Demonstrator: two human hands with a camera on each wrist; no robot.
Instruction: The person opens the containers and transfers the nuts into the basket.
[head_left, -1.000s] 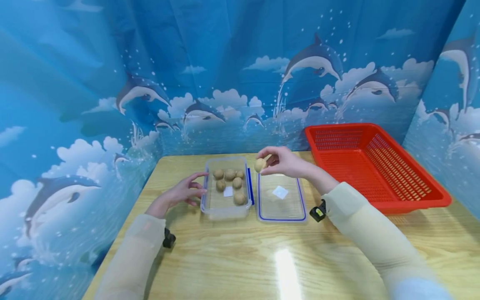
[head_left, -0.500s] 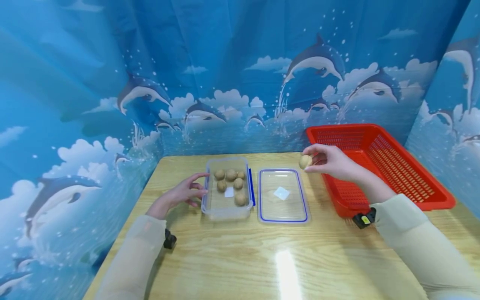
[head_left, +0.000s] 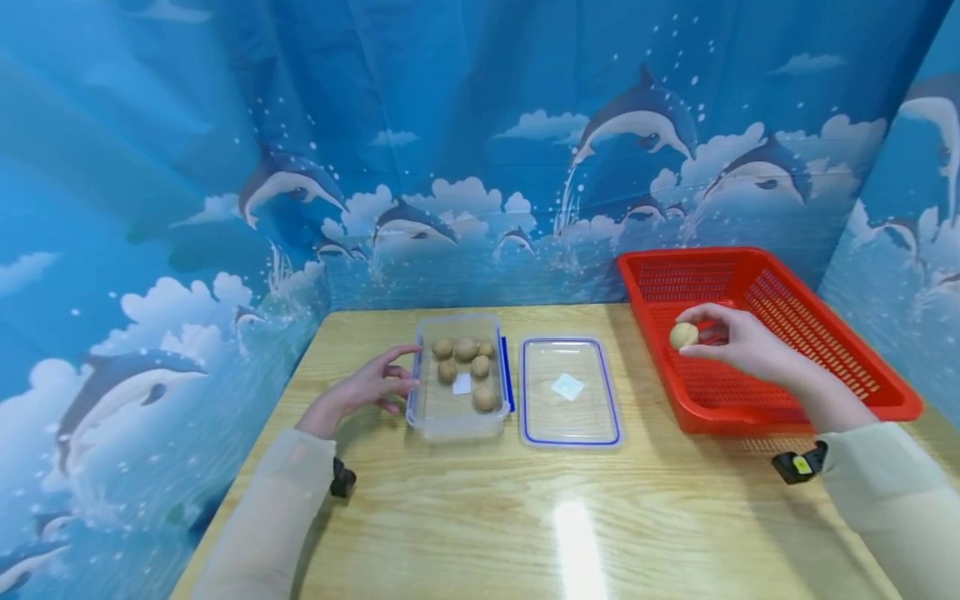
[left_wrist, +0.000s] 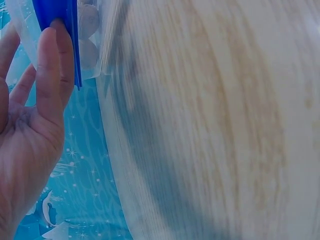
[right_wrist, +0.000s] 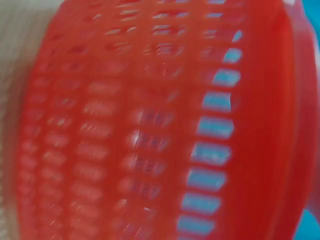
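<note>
A round, pale tan walnut [head_left: 683,335] is pinched between the thumb and fingers of my right hand [head_left: 738,342], over the red plastic basket [head_left: 716,419]. In the right wrist view the slotted basket wall [right_wrist: 260,125] hides most of that hand. My left hand [head_left: 367,386] touches the left side of a clear plastic box [head_left: 438,408] with loosely extended fingers. The left wrist view shows those fingertips against the box's blue latch flap [left_wrist: 52,12]. Several brown walnuts [head_left: 465,349] lie inside the box, with a small white square beneath them.
A clear lid [head_left: 570,421] with a blue seal lies flat between box and basket, a white square at its middle. The wooden table [head_left: 465,517] meets a dolphin-printed curtain [head_left: 450,125] at its back edge. Another curtain stands along the right.
My right hand has carried the walnut rightward, from above the lid to over the basket. The left hand stays at the box, and the other walnuts have not moved.
</note>
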